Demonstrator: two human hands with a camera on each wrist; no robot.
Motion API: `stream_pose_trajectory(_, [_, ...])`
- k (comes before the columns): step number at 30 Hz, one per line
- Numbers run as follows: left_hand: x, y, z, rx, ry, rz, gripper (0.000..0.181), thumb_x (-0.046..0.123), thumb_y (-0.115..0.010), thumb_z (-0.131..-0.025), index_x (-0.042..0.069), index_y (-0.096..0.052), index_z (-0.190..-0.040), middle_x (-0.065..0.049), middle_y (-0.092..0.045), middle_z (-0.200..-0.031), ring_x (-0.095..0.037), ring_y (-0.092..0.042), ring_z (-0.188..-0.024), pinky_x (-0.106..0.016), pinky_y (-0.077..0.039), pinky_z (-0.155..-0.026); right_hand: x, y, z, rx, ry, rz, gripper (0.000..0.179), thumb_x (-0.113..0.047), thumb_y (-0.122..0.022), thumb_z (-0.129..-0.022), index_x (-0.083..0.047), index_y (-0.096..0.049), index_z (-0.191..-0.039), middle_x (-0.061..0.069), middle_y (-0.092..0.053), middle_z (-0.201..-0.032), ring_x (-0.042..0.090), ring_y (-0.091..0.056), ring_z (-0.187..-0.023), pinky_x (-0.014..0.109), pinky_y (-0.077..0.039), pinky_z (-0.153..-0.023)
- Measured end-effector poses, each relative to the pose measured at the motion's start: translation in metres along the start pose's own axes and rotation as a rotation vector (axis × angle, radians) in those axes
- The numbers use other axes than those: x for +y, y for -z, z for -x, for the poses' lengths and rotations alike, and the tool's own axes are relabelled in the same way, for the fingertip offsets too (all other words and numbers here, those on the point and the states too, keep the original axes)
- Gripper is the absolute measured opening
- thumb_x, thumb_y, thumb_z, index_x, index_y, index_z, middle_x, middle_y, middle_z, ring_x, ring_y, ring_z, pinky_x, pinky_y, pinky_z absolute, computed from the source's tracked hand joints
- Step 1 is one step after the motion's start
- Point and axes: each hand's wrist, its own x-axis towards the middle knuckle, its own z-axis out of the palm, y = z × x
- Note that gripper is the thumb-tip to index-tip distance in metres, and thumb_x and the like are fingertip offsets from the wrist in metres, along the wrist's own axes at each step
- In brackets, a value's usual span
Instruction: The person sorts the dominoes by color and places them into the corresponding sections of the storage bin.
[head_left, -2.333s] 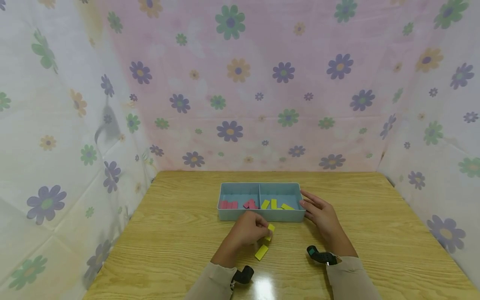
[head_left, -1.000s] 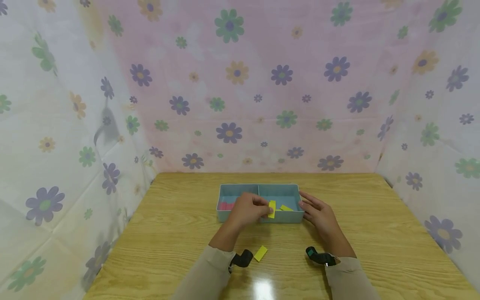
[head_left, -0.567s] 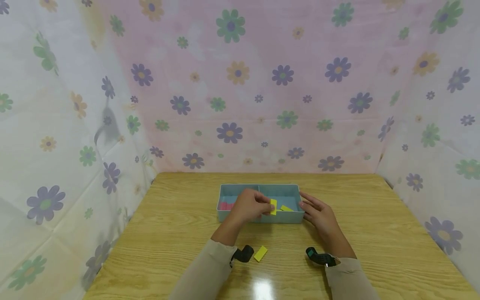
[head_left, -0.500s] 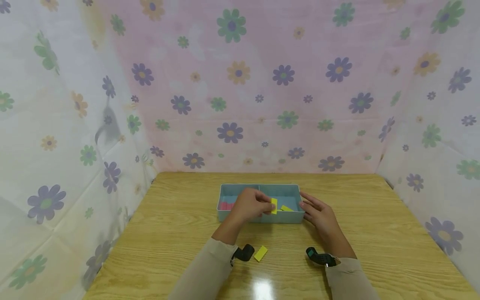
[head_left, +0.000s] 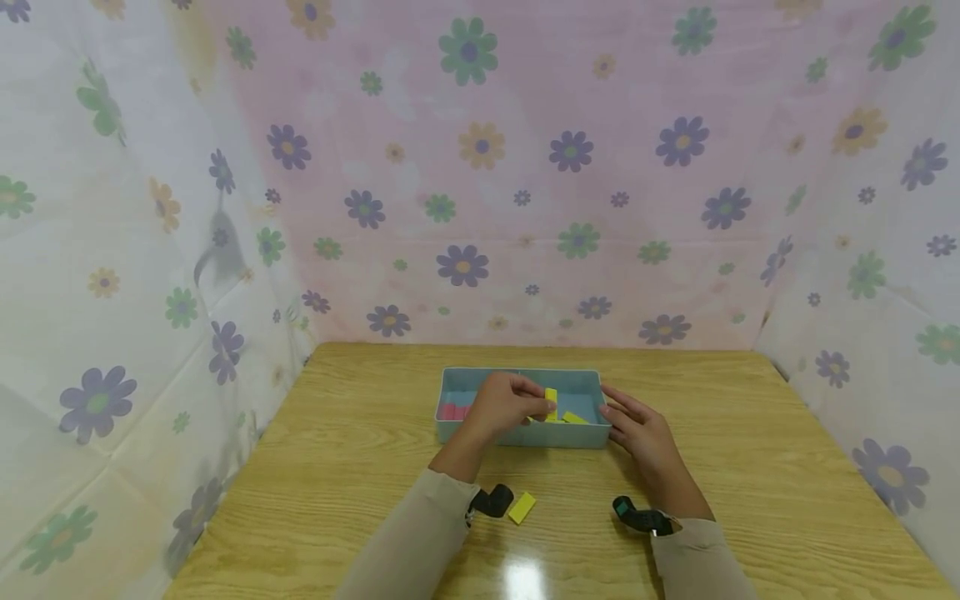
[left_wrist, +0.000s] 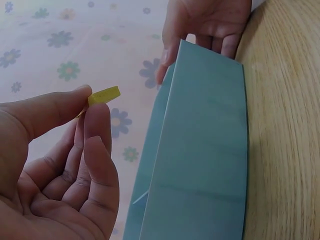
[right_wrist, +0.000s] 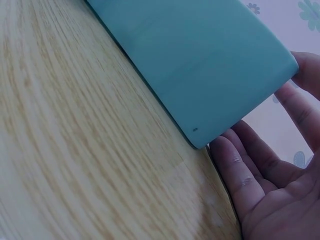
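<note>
In the head view a light blue two-compartment box stands on the table. My left hand pinches a yellow block between thumb and fingertips, over the right compartment. The left wrist view shows this block above the rim, apart from the box wall. My right hand rests against the right end of the box, its fingers touching the end wall in the right wrist view. Another yellow block lies in the right compartment; pink blocks lie in the left one. My left hand hides part of the inside.
One more yellow block lies on the wooden table, in front of the box and beside the left wrist's black strap device. A flowered cloth stands behind the table and at both sides.
My left hand picked up a yellow block from the table and carried it up over the box's right compartment. Lately it shifted slightly forward and right. The right hand stays at the box's end.
</note>
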Motion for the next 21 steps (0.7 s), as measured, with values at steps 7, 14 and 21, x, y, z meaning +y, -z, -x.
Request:
stream_pose_trajectory(7, [0.002, -0.001, -0.006, 0.021, 0.036, 0.015, 0.016, 0.026, -0.084, -0.09, 0.014, -0.079, -0.099, 0.0, -0.079, -0.088, -0.023, -0.076, -0.084, -0.044, -0.063, -0.082, 0.001, 0.0, -0.001, 0.001, -0.003, -0.008, 0.067, -0.047, -0.072, -0.096, -0.026, -0.049, -0.156, 0.015, -0.046, -0.157, 0.01, -0.062, -0.126, 0.023, -0.057, -0.094])
stream_pose_trajectory(14, [0.007, -0.003, -0.013, 0.029, 0.042, 0.003, 0.016, 0.027, -0.083, -0.09, 0.015, -0.08, -0.099, 0.0, -0.079, -0.087, -0.032, -0.076, -0.09, -0.035, -0.063, -0.073, 0.001, 0.001, -0.001, 0.003, -0.003, -0.004, 0.069, -0.049, -0.072, -0.095, -0.027, -0.049, -0.156, 0.015, -0.047, -0.157, 0.01, -0.063, -0.126, 0.023, -0.058, -0.094])
stream_pose_trajectory(21, [0.01, -0.007, -0.019, 0.051, 0.079, -0.01, 0.015, 0.031, -0.086, -0.087, 0.018, -0.082, -0.095, 0.002, -0.079, -0.084, -0.022, -0.077, -0.084, -0.032, -0.062, -0.068, 0.002, 0.001, -0.002, -0.004, -0.006, -0.005, 0.069, -0.048, -0.071, -0.096, -0.026, -0.048, -0.156, 0.015, -0.045, -0.158, 0.017, -0.06, -0.132, 0.023, -0.057, -0.095])
